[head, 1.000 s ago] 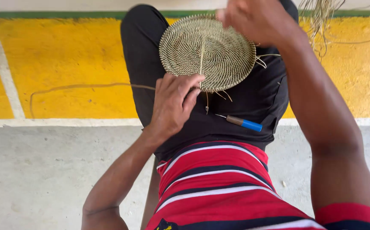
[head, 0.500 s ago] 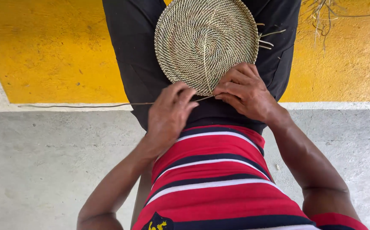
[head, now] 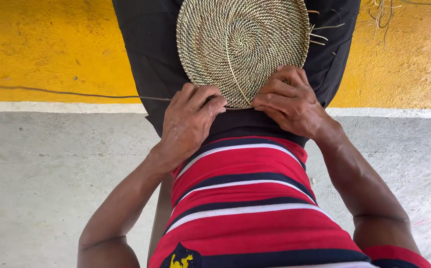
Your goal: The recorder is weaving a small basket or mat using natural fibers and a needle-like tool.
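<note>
woven disc [head: 242, 47] top cut off, near rim under hands

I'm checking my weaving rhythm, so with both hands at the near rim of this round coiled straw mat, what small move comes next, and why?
Probably draw the thin loose strand taut with the left hand: it trails slack to the left, while the right hand pins the round coiled straw mat at its near rim.
</note>
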